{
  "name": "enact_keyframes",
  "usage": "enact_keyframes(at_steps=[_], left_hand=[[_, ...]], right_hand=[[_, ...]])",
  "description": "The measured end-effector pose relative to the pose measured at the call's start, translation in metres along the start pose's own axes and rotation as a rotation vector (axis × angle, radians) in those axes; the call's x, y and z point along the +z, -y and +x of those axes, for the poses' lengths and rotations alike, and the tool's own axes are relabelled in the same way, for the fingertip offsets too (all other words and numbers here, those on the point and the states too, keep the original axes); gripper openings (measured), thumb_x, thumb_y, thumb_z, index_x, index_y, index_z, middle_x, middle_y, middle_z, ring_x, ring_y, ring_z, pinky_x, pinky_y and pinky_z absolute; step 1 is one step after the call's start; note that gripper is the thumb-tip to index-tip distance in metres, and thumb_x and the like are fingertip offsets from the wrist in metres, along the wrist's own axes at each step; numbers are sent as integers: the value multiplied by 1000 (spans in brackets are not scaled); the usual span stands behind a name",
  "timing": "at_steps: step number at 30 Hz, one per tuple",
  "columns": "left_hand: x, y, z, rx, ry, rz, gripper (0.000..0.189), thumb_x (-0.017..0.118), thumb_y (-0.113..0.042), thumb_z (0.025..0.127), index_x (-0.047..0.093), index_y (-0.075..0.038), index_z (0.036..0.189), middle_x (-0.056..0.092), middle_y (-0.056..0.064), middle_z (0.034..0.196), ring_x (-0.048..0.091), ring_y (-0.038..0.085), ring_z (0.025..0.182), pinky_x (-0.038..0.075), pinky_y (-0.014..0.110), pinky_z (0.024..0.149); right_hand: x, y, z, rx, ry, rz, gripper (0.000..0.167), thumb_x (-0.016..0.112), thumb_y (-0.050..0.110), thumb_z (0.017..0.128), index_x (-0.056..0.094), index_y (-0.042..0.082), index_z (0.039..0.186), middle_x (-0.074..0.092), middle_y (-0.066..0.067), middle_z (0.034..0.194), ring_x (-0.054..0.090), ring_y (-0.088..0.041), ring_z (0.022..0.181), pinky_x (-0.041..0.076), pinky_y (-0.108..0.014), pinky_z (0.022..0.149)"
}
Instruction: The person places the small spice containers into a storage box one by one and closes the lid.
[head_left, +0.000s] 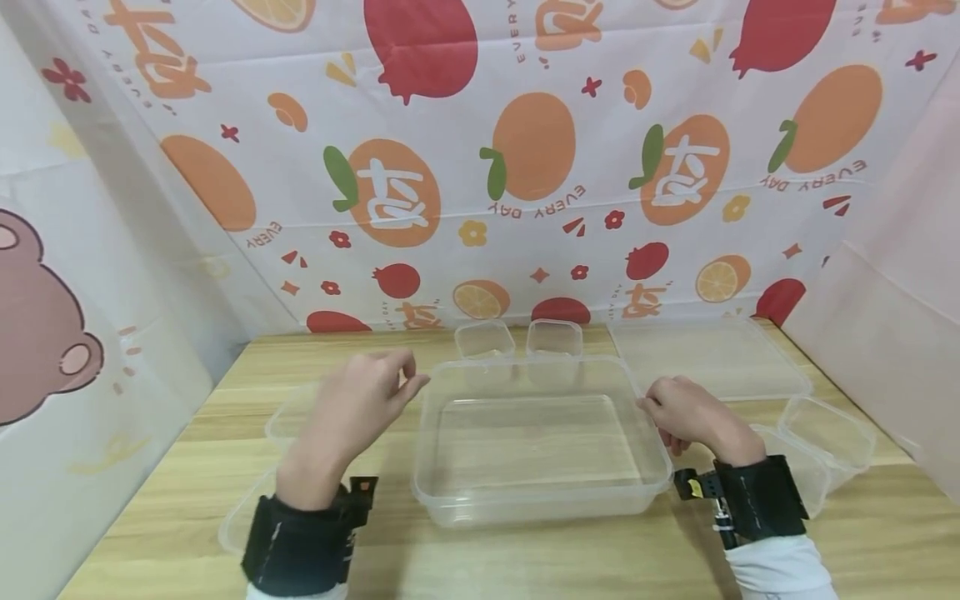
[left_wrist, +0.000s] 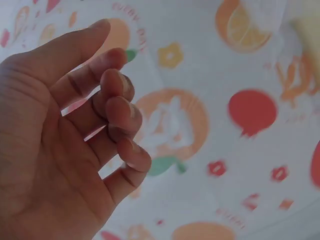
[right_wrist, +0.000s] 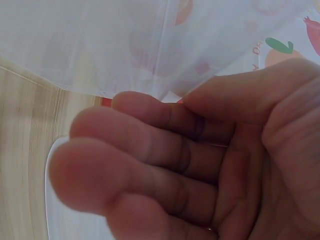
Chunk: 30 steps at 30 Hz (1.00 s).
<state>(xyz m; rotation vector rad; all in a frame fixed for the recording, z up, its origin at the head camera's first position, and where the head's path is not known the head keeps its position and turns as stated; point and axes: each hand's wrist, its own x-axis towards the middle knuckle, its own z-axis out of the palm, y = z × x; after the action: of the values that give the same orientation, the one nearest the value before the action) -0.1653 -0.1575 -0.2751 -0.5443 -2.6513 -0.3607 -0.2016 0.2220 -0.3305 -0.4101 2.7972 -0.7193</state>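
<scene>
A large clear rectangular plastic container (head_left: 540, 504) stands open-topped in the middle of the table in the head view. My right hand (head_left: 693, 417) is at its right side, thumb and index finger pinching the rim. In the right wrist view, the container's translucent wall (right_wrist: 100, 50) meets the thumb and index finger (right_wrist: 140, 105), the other fingers curled below. Left of the container, my left hand (head_left: 352, 412) is raised above the table and holds nothing. Its fingers (left_wrist: 120, 115) are loosely bent in the left wrist view.
Two small clear containers (head_left: 483, 337) stand behind the large one. A large flat clear lid (head_left: 708, 358) lies back right, and more small containers (head_left: 828, 429) sit by my right wrist. Clear lids (head_left: 240, 517) lie at left, partly hidden by my left arm. Printed cloth (head_left: 465, 167) hangs behind.
</scene>
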Motion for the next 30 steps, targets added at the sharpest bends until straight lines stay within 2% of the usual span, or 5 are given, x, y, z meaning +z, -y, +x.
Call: enact_keyframes(at_steps=[7,11,18,23,30], left_hand=[[-39,27,-16,-171,254,15,18,71,-27,90,67,-12,81,46,-3,56,43,14,55,33,30,51],[-46,54,-27,-209,326,45,18,70,-22,90,66,-12,75,48,-3,59,44,15,58,34,31,53],[-47,85,-55,-223,446,92,17,69,-17,88,68,-15,71,56,-5,67,43,13,58,37,33,57],[-42,98,-63,-260,502,74,14,70,-18,87,70,-9,76,61,-1,72,46,14,60,39,33,57],[-35,111,-70,-337,573,39,34,71,-21,85,55,-13,56,33,-8,55,31,10,51,28,28,51]], right_hand=[[1,-3,0,0,3,9,35,50,11,100,59,1,68,51,1,47,54,-11,38,48,-28,45],[1,-4,-1,0,-2,14,36,50,11,100,58,1,67,51,1,47,54,-11,38,48,-28,45],[-3,-4,-2,-43,-9,1,36,51,10,100,57,4,65,52,1,47,55,-11,38,48,-28,45],[-7,-4,-1,-37,-2,-2,35,51,10,100,56,5,66,52,0,49,55,-11,39,48,-27,45],[-4,-4,-1,-32,13,28,35,50,10,101,58,2,67,53,0,49,56,-12,40,49,-27,45]])
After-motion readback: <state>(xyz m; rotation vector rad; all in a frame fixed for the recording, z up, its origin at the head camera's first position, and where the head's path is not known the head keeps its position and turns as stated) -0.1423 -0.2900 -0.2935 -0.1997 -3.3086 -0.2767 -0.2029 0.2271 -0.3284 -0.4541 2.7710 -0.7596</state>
